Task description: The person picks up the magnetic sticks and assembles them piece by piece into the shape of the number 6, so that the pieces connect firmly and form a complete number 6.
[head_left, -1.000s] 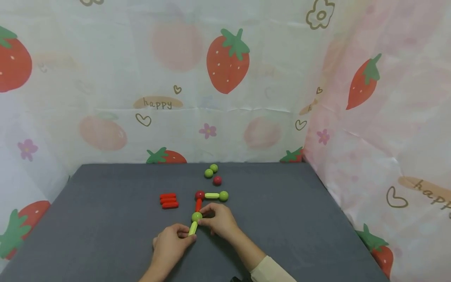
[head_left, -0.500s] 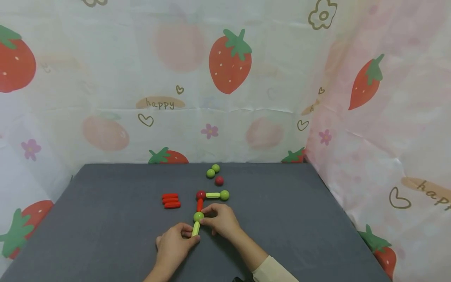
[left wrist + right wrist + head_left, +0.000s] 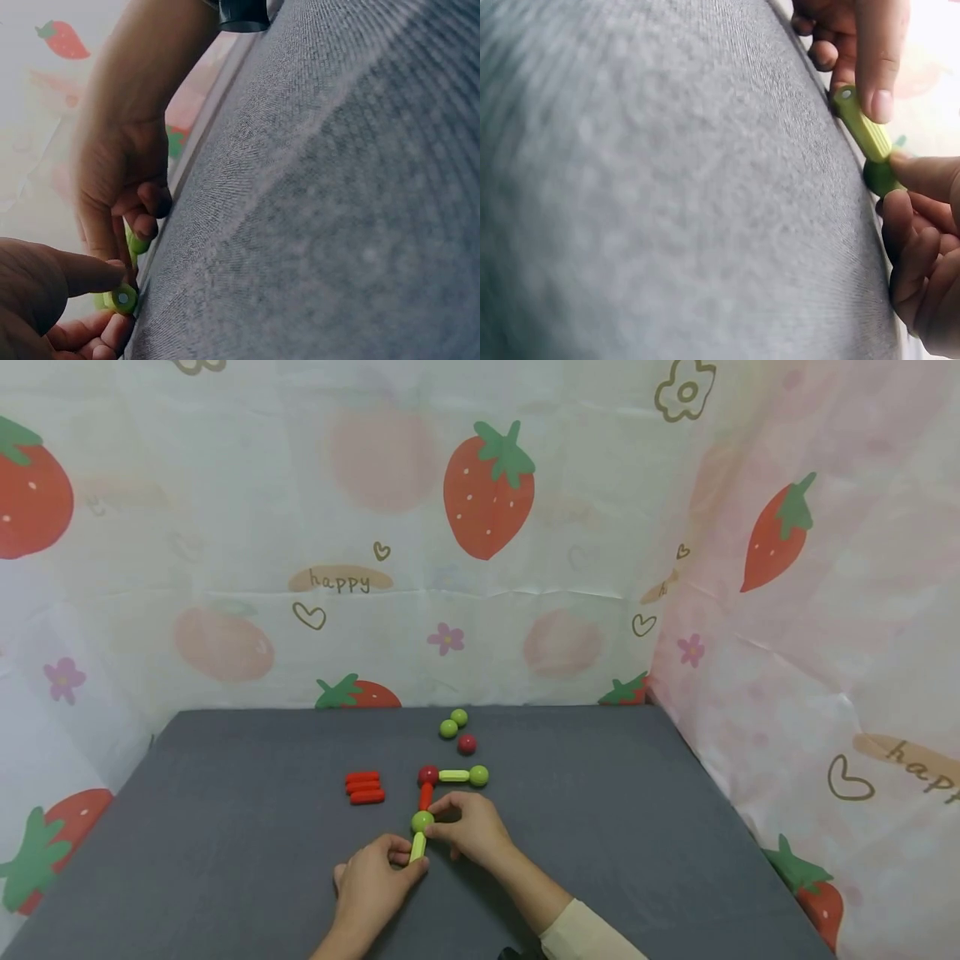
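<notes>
My left hand [image 3: 372,883] pinches a pale yellow-green magnetic rod [image 3: 417,847] between thumb and fingers, low on the table. The rod's far end touches a green ball [image 3: 422,821], which my right hand [image 3: 474,832] pinches from the right. In the right wrist view the grooved rod [image 3: 868,131] meets the green ball [image 3: 881,178], partly covered by the fingers. Beyond that ball a red rod [image 3: 426,796] leads to a red ball [image 3: 428,775]. From there a second yellow-green rod [image 3: 453,776] runs right to another green ball [image 3: 478,775].
Several red rods [image 3: 364,787] lie side by side left of the joined pieces. Behind are two loose green balls [image 3: 448,728] and a loose red ball [image 3: 467,744]. A strawberry-print cloth [image 3: 487,610] hangs behind the dark grey table [image 3: 247,827].
The left hand has shifted slightly right, swinging the near end of the yellow-green rod into closer line with the red rod. The right hand keeps its pinch. The head view has drifted a little.
</notes>
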Demonstrator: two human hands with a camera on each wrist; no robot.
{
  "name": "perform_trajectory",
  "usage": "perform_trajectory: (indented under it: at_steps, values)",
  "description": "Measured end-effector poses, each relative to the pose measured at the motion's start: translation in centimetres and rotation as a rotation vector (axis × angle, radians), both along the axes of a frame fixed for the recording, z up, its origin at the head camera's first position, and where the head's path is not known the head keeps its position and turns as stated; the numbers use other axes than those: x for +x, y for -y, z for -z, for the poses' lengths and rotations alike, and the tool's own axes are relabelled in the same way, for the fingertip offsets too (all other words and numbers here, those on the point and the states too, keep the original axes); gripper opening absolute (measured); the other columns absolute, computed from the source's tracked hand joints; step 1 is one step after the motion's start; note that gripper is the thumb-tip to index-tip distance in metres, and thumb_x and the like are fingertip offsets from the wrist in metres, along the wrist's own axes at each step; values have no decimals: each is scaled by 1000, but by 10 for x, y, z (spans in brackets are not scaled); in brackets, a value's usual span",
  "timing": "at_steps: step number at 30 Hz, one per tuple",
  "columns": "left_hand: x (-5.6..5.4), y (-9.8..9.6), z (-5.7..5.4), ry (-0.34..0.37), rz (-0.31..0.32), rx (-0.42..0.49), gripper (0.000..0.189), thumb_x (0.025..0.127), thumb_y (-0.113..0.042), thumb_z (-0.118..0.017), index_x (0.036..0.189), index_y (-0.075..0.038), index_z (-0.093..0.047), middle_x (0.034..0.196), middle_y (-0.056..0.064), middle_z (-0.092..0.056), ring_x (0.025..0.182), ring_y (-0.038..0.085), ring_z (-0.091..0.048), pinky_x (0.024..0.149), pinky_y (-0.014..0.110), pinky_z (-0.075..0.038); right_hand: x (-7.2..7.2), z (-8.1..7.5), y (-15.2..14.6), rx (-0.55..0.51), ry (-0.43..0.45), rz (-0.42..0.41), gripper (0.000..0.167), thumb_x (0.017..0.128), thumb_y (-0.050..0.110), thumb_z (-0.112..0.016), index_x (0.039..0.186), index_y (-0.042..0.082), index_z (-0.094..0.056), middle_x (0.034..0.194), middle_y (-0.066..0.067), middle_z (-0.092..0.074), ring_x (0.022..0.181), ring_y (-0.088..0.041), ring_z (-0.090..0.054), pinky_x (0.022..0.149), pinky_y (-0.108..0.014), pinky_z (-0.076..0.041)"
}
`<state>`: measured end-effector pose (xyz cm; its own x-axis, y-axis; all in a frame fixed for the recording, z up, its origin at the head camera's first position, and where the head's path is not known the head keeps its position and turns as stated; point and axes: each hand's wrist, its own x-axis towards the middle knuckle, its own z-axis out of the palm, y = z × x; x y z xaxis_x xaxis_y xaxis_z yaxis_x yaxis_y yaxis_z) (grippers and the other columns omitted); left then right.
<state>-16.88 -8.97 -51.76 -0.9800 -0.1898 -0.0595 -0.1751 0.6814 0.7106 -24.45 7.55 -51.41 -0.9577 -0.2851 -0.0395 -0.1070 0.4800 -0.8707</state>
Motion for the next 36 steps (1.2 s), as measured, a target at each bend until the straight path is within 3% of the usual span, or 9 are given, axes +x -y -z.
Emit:
perform_trajectory:
  at_steps: [8, 14, 18, 22, 27, 31, 36]
  values:
    - [2, 0, 1, -35, -27, 8, 23, 81, -33, -86, 91, -18, -73, 76, -10, -69, 71, 10, -59, 76, 47, -29, -10, -10, -6, 83, -36, -125, 17, 86, 22, -84, 101, 19, -76, 93, 8, -72, 53, -14, -61, 50, -32, -51]
    - [2, 0, 2, -17, -37, 23, 21, 81, -33, -85, 90, -18, -74, 75, -10, -68, 69, 9, -59, 77, 47, -29, -31, -37, -16, 240, -172, -279, 14, 90, 23, -81, 103, 21, -77, 93, 13, -72, 75, -6, -63, 67, -27, -52]
    - [0, -1, 2, 3, -41, 32, 21, 81, -33, -86, 90, -18, -74, 74, -10, -68, 68, 9, -58, 77, 46, -29, -50, -55, -21, 314, -235, -323, 18, 93, 23, -78, 110, 19, -76, 99, 12, -72, 82, -8, -63, 72, -28, -52]
    - [0, -1, 1, 12, -48, 35, 21, 81, -33, -86, 89, -18, -73, 73, -9, -67, 68, 9, -58, 78, 46, -29, -72, -65, -25, 341, -254, -311, 23, 94, 22, -76, 116, 15, -76, 102, 7, -71, 84, -12, -62, 72, -31, -52]
    - [1, -1, 1, 19, -53, 32, 21, 81, -32, -86, 90, -18, -73, 74, -9, -66, 67, 10, -57, 80, 47, -29, -96, -66, -30, 303, -249, -250, 24, 95, 20, -75, 119, 15, -75, 103, 0, -70, 87, -13, -62, 76, -34, -52]
    - [1, -1, 1, 22, -52, 32, 21, 81, -31, -86, 91, -19, -73, 74, -9, -66, 67, 10, -57, 80, 47, -29, -112, -60, -34, 250, -206, -165, 26, 95, 18, -75, 121, 15, -74, 103, -6, -70, 89, -17, -63, 76, -37, -52]
    - [1, 0, 2, 23, -43, 31, 21, 81, -32, -86, 92, -19, -73, 75, -10, -66, 68, 9, -57, 80, 47, -29, -127, -47, -38, 204, -158, -81, 31, 94, 16, -76, 125, 13, -72, 121, -13, -67, 104, -25, -62, 82, -41, -51]
